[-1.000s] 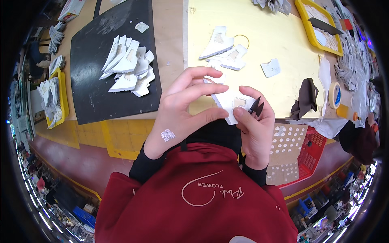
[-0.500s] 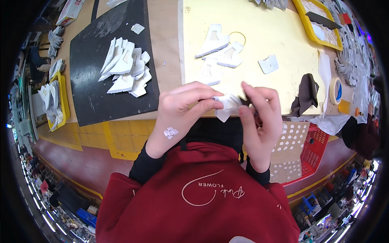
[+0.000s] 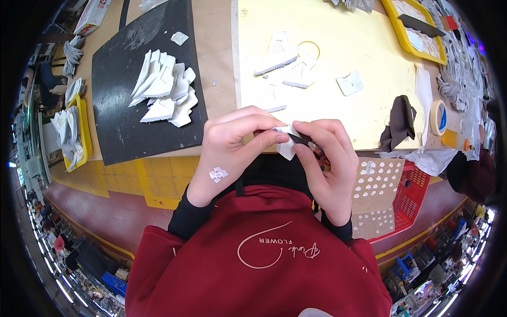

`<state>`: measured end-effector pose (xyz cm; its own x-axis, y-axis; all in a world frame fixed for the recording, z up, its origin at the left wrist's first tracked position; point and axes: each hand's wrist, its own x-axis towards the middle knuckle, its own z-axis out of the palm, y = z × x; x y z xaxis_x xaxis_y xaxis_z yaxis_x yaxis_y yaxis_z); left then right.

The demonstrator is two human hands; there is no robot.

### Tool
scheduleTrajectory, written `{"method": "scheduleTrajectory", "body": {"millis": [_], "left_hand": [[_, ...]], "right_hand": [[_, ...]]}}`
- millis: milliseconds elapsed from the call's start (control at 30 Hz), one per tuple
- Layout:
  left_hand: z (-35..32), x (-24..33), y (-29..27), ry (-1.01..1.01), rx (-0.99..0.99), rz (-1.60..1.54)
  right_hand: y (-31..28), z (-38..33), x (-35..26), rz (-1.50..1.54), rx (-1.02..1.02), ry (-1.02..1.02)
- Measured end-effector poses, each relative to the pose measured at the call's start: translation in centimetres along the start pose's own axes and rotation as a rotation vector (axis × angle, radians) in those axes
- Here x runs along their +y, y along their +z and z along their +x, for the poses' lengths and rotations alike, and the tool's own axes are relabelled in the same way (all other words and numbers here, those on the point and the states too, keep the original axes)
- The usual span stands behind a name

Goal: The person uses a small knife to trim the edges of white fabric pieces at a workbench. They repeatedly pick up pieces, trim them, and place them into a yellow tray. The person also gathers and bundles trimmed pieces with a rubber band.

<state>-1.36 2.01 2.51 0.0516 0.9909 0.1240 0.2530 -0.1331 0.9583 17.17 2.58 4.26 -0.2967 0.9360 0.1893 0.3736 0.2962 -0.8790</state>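
Between my hands, just over the table's near edge, is a small white cut piece (image 3: 285, 151), like a shoe-upper part. Thumb and forefinger of my left hand (image 3: 224, 145) pinch it from the left; small white stickers show near that wrist. My right hand (image 3: 334, 161) is closed around a small black pointed tool (image 3: 301, 139), whose tip meets the white piece; its exact kind is hidden by my fingers. Beyond my hands, several similar white pieces (image 3: 279, 53) lie beside a thin yellow ring (image 3: 318, 49). A separate flat white piece (image 3: 350, 83) lies to their right.
White parts (image 3: 158, 84) are heaped on a black mat (image 3: 119, 100). To the right are dark cloth (image 3: 398, 124), a tape roll (image 3: 438, 117) and a yellow tray (image 3: 390, 10). Below the right table edge stands a red crate (image 3: 414, 193) with dotted cardboard (image 3: 377, 195); a yellow basket (image 3: 85, 127) sits left.
My right hand has moved left and its fingers have closed in, bringing the black tool onto the white piece. That piece has turned between my hands; my left hand has barely shifted.
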Motion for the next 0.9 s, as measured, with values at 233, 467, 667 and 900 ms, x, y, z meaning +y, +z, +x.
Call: {"method": "scheduleTrajectory", "body": {"millis": [233,467,667,900], "left_hand": [[-0.25,0.37,-0.16,-0.033,-0.003,-0.008],[-0.31,0.66,-0.21,-0.059,-0.01,-0.003],[-0.37,0.05,0.15,0.021,0.053,-0.022],[-0.48,0.3,0.27,0.006,0.064,0.014]], "right_hand": [[0.07,-0.1,0.02,0.045,0.0,-0.001],[0.17,-0.12,0.03,0.028,-0.001,-0.008],[0.6,-0.26,-0.04,0.051,0.037,0.006],[1.01,-0.43,0.05,0.066,0.073,0.034]]}}
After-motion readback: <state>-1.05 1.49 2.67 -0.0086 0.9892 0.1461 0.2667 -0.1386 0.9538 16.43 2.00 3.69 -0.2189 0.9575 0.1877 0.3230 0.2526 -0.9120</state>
